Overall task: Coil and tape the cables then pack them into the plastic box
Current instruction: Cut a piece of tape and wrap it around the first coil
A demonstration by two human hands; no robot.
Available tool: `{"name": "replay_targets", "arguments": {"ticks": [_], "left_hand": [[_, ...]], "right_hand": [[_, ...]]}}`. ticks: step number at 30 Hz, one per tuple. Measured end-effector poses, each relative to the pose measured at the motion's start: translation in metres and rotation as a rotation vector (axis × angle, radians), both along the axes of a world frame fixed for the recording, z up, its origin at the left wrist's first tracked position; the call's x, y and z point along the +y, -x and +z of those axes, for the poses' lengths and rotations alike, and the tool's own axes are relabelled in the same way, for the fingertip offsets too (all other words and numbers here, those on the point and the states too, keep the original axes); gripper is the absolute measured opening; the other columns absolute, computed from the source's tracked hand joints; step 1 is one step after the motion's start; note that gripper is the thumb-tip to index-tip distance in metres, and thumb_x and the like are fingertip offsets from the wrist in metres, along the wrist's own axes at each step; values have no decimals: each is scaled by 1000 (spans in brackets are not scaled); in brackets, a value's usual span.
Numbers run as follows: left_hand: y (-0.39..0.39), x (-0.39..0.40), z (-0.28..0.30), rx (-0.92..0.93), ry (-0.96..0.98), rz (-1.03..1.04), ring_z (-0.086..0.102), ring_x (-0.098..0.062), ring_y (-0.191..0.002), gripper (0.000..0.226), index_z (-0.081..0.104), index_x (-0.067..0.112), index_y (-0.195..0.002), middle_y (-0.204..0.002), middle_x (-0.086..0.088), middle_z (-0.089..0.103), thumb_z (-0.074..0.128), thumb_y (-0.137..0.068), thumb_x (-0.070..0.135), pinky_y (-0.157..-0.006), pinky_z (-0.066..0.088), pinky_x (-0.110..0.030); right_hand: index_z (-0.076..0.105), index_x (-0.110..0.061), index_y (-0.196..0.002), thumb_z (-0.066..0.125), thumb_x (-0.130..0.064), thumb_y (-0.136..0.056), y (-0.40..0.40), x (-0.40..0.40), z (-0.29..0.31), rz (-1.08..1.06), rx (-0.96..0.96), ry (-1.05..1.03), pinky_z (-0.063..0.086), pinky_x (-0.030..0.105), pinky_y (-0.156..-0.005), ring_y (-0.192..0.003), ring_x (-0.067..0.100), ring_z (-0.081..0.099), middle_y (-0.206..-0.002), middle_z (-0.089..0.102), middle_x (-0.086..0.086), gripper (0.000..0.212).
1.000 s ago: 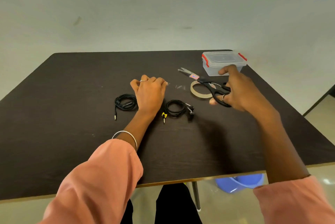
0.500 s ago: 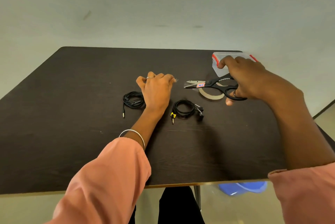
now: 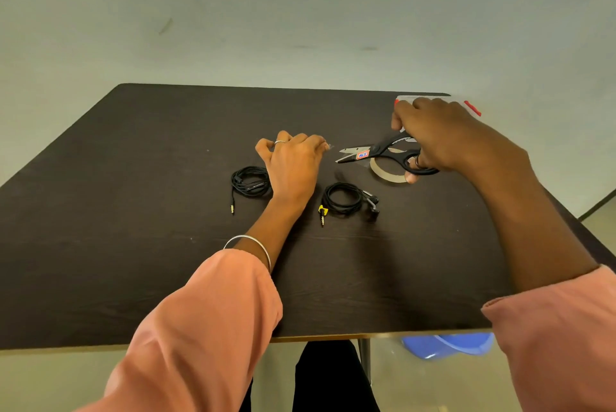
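Note:
Two coiled black cables lie on the dark table [image 3: 133,211]: one [image 3: 248,181] left of my left wrist, and an earphone cable [image 3: 346,200] with a yellow-marked plug to its right. My left hand [image 3: 293,165] rests between them, fingers curled, pinching a clear strip of tape [image 3: 328,146] at its fingertips. My right hand [image 3: 436,138] grips black scissors [image 3: 376,153] by the handles, blades slightly apart and pointing left at the tape strip. Beneath the scissors lies the tape roll [image 3: 388,175]. The plastic box [image 3: 470,105] with red clips is mostly hidden behind my right hand.
The table's front edge runs just above my lap. A blue plastic object [image 3: 446,345] sits on the floor under the table's front right. A pale wall stands behind the table.
My right hand lifted the scissors off the table and swung the blades left toward the tape strip at my left fingertips. My left hand stayed put.

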State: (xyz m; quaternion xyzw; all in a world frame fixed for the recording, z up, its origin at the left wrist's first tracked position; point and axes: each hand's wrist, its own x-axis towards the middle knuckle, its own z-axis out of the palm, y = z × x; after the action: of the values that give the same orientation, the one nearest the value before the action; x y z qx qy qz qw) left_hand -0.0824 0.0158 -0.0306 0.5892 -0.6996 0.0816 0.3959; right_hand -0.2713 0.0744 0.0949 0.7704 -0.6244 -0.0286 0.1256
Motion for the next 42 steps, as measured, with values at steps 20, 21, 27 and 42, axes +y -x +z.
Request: {"name": "replay_targets", "arguments": {"ticks": [20, 21, 27, 42], "left_hand": [[-1, 0, 2, 23, -14, -22, 57, -19, -97, 23, 72, 28, -102, -86, 6, 72, 54, -95, 38, -90, 22, -41], [-1, 0, 2, 24, -17, -22, 57, -19, -97, 23, 72, 28, -102, -86, 7, 72, 53, -95, 39, -90, 23, -41], [-1, 0, 1, 34, -9, -16, 57, -18, -96, 23, 73, 28, -102, -84, 7, 71, 54, -94, 39, -89, 23, -41], [-2, -2, 0, 49, -8, -11, 57, -17, -93, 21, 73, 30, -98, -80, 7, 70, 55, -94, 39, -86, 21, -39]], "right_hand": [[55, -14, -91, 78, -7, -72, -7, 0, 4, 11, 12, -5, 37, 34, -68, -89, 31, 53, -97, 52, 8, 31], [55, -13, -90, 78, -7, -72, -7, 0, 4, 10, 11, -6, 37, 33, -67, -88, 30, 53, -96, 51, 8, 30], [55, -13, -91, 81, -11, -71, -8, 0, 5, 1, -9, -24, 40, 35, -67, -88, 31, 54, -97, 52, 9, 32], [54, -13, -83, 82, -10, -70, -8, -1, 6, -19, -45, -46, 39, 32, -63, -80, 29, 54, -87, 51, 7, 31]]}}
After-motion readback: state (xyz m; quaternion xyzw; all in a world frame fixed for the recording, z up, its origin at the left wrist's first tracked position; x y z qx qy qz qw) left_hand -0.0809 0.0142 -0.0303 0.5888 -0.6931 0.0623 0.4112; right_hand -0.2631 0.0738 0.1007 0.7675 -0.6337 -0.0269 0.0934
